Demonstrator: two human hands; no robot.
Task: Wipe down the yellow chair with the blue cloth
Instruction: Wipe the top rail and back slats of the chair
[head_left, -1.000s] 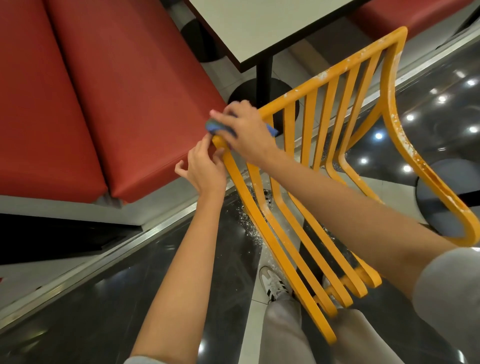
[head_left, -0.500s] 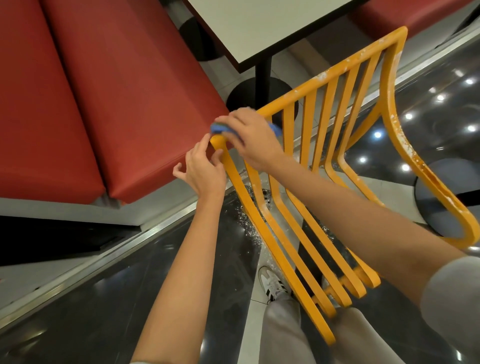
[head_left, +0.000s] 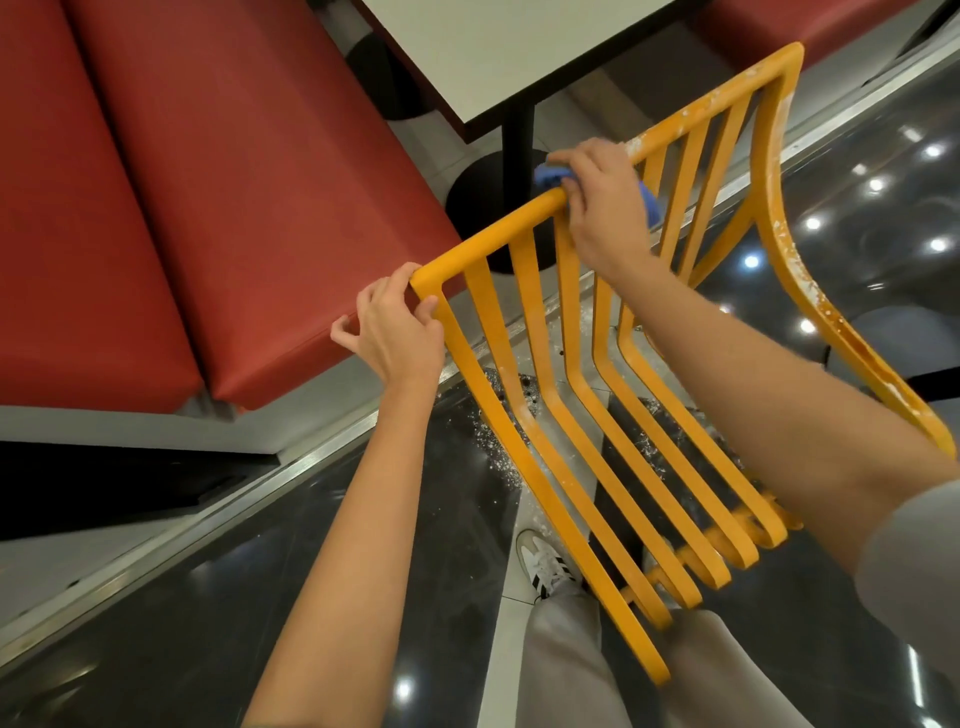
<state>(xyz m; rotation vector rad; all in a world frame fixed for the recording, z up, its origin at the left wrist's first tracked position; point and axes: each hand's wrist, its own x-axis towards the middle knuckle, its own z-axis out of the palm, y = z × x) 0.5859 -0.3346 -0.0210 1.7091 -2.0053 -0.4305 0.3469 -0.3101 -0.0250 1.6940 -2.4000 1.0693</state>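
The yellow chair (head_left: 550, 431) is a slatted metal frame, tilted in front of me. White residue speckles its top rail and right side bar. My left hand (head_left: 400, 332) grips the chair's near left corner. My right hand (head_left: 605, 213) presses the blue cloth (head_left: 550, 176) onto the top rail, about midway along it. Most of the cloth is hidden under my fingers; blue edges show at both sides of the hand.
A red padded bench (head_left: 218, 197) fills the left. A white table (head_left: 498, 47) on a black post and round base stands behind the chair. The dark glossy floor (head_left: 156, 613) carries white debris beneath the slats. My shoe (head_left: 545, 566) and grey trousers show below.
My right hand has slid the blue cloth along the top rail, from the left corner toward the middle. My left hand has closed on the freed left corner.
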